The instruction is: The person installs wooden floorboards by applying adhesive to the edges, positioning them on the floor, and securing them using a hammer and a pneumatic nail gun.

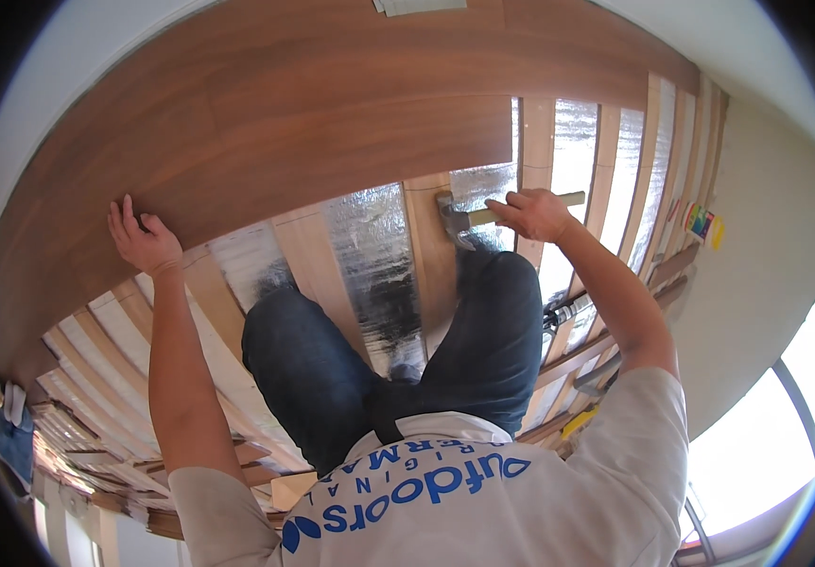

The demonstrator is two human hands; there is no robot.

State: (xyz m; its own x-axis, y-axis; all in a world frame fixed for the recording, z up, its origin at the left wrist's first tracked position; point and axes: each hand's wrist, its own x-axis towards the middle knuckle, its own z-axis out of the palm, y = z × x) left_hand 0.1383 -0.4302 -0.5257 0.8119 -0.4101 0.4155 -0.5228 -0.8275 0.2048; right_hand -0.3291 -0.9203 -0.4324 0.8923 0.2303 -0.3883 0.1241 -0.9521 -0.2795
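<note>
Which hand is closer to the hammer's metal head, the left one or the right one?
Right: the right hand grips the hammer's handle, just right of the metal head. The left hand is far to the left, on the brown board.

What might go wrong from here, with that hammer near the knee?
The claw hammer in the right hand has its head close to the right knee, so a slip could bruise it. The silver foil between the wooden battens looks thin and might tear if struck. The left hand is at the edge of the brown floorboards, so it might get pinched if a board shifts.
</note>
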